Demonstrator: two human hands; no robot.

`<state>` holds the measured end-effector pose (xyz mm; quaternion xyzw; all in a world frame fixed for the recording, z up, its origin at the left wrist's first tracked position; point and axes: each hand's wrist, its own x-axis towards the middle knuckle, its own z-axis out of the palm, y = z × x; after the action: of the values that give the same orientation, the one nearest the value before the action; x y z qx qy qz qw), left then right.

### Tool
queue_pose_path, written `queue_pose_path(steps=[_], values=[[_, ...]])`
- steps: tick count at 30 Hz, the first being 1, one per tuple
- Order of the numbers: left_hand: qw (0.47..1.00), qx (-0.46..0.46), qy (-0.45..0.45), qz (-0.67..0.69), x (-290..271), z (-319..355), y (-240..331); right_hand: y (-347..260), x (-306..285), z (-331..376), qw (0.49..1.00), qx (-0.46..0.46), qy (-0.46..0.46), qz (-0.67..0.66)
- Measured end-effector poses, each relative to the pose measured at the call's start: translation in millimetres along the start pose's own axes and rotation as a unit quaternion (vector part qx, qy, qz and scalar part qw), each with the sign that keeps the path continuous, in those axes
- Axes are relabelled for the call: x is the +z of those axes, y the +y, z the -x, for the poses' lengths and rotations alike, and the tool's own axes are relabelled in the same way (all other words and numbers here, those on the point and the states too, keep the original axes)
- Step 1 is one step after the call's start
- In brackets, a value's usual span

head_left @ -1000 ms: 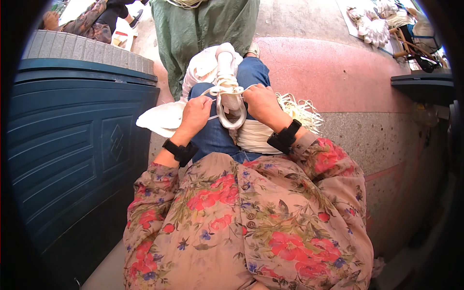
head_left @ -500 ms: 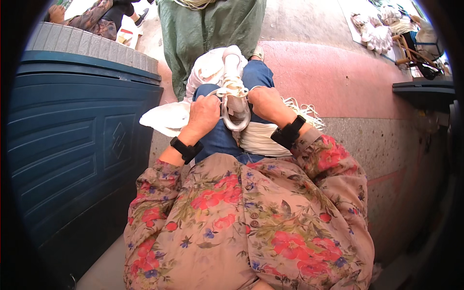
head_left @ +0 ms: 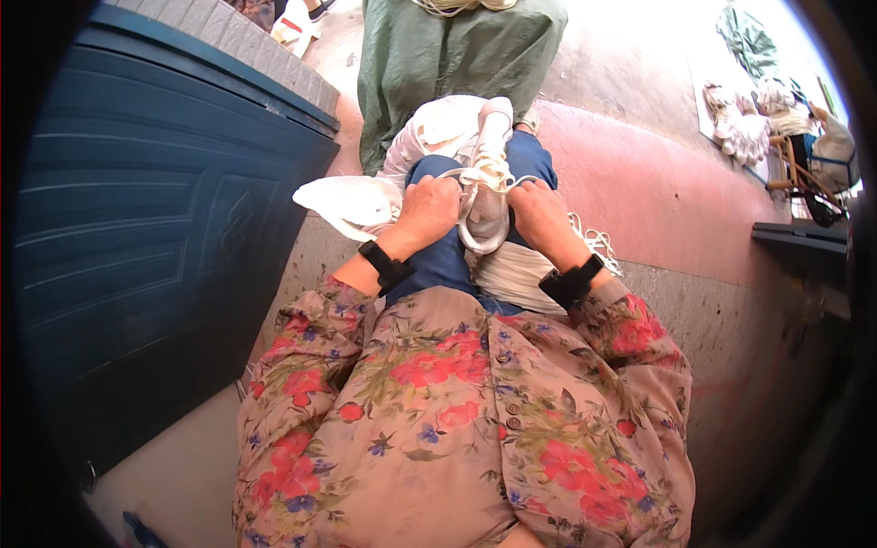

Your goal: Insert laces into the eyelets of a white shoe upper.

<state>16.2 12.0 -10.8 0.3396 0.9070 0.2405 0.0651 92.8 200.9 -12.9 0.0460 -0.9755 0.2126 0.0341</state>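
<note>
Both hands clamped the pale shoe [head_left: 486,187] lying on the person's lap, left hand [head_left: 427,208] and right hand [head_left: 539,212] pinching its cream cord [head_left: 493,171], seemingly mid-lacing, so the next pull would need even tension.

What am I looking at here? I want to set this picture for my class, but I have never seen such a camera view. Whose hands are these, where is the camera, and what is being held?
There is no machine here. The camera sits on a person's head and looks down, so the flowered sleeves at the bottom are the wearer's own arms. The wide lens bends straight edges near the rim. The left hand and right hand each grip a side of a white shoe resting on the person's blue-clad lap, fingers at its cream laces. Both wrists wear black bands. White cloth pieces lie beside the lap. A dark blue panel stands at the left. Someone in a green garment is just ahead, on the pinkish floor.
</note>
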Motion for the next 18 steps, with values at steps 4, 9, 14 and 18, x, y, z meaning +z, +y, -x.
queue_pose_path(steps=[4, 9, 14, 18], values=[[1.0, -0.011, 0.021, 0.002, 10.3, 2.5, -4.9, -13.3, -12.7, 1.6, 0.999, 0.015, 0.03, -0.001], [0.998, 0.031, 0.019, -0.042, 0.7, -1.8, 8.9, -12.7, -5.9, 2.0, 0.998, 0.027, 0.05, -0.01], [0.979, 0.15, 0.017, -0.136, -6.5, -6.6, 13.5, -9.0, 10.4, 5.3, 0.991, 0.041, 0.096, -0.082], [0.954, 0.208, 0.02, -0.214, -0.3, -13.1, 18.2, -14.3, 13.4, 4.7, 0.988, 0.045, 0.103, -0.105]])
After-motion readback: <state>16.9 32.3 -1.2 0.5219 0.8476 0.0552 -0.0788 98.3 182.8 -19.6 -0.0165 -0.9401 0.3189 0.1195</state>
